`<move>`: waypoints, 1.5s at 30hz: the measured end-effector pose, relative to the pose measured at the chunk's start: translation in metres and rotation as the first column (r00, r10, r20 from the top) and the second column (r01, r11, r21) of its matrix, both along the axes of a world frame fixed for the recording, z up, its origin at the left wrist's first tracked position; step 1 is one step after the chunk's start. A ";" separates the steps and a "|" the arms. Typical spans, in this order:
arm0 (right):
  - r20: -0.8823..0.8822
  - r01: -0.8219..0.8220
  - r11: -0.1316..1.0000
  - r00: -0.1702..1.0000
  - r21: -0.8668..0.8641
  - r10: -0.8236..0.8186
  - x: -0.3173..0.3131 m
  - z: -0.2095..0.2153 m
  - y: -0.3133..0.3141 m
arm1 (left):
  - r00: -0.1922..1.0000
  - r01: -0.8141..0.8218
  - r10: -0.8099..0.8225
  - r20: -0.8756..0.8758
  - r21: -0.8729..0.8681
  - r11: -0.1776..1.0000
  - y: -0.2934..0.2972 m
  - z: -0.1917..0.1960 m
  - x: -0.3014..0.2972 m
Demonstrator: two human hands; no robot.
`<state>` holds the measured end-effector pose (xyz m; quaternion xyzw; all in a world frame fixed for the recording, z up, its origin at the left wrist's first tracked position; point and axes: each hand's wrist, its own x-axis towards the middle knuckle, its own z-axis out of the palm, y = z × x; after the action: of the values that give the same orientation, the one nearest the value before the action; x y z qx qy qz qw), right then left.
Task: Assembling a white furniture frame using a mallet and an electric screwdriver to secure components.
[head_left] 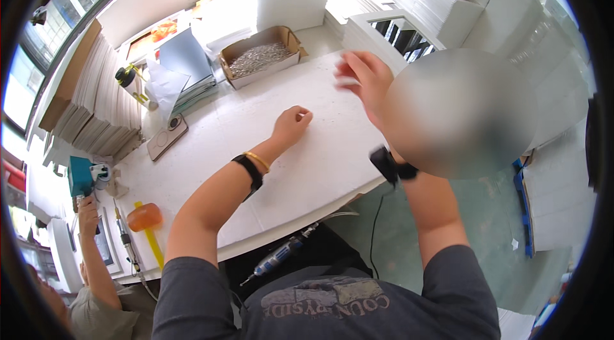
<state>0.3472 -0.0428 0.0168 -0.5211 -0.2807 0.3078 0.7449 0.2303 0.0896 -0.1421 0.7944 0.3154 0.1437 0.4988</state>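
Observation:
My left hand [293, 124] is closed above the white tabletop [256, 154], its fingers curled in. Whatever it may hold is too small or hidden to make out. Farther right, my right hand [369, 82] is raised over the table near a white frame with a dark pane [409, 39]. Its fingers are bent and smeared by motion, so I cannot tell whether anything is in them. An open cardboard box [238, 79] of small metal pieces stands at the back, beyond my left hand. A blue-and-grey powered hand tool [279, 257] lies below the table's near edge.
Left lie a mallet [145, 217], a slim corded tool [126, 238] and a phone [167, 138]. Behind are a bottle [132, 83], blue-grey sheets [185, 62] and stacked boards [96, 107]. Another person's hand [87, 215] grips a teal tool [81, 176]. A round blur covers the right.

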 end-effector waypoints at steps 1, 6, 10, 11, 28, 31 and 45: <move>-0.072 -0.056 0.997 0.996 0.045 0.059 0.010 -0.013 0.035 | 1.000 -0.015 0.016 -0.005 0.199 0.980 0.010 -0.004 -0.020; 0.468 0.387 0.867 0.858 -0.314 -0.213 0.116 -0.085 0.190 | 0.998 0.025 -0.042 0.043 0.327 0.945 0.032 -0.005 -0.067; 0.857 0.731 0.529 0.515 -0.432 -0.011 0.152 -0.081 0.257 | 0.988 0.047 -0.100 0.120 0.384 0.922 0.038 -0.008 -0.085; 0.858 0.725 0.536 0.514 -0.432 -0.004 0.161 -0.078 0.265 | 0.989 0.053 -0.101 0.103 0.394 0.918 0.038 -0.005 -0.086; 0.820 0.755 0.354 0.568 -0.552 0.068 0.237 -0.096 0.293 | 0.981 0.077 -0.133 0.143 0.341 0.937 0.041 -0.005 -0.086; 0.792 0.734 0.348 0.608 -0.584 0.046 0.233 -0.081 0.292 | 0.982 0.074 -0.128 0.142 0.333 0.940 0.041 -0.001 -0.086; 0.848 0.754 0.574 0.498 -0.321 -0.180 0.310 -0.045 0.278 | 0.971 0.065 -0.138 0.196 0.340 0.938 0.034 -0.005 -0.087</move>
<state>0.6571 0.2353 -0.0278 -0.8830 -0.2596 -0.0883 0.3809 0.1433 0.1240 -0.1469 0.8618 0.1890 0.2543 0.3962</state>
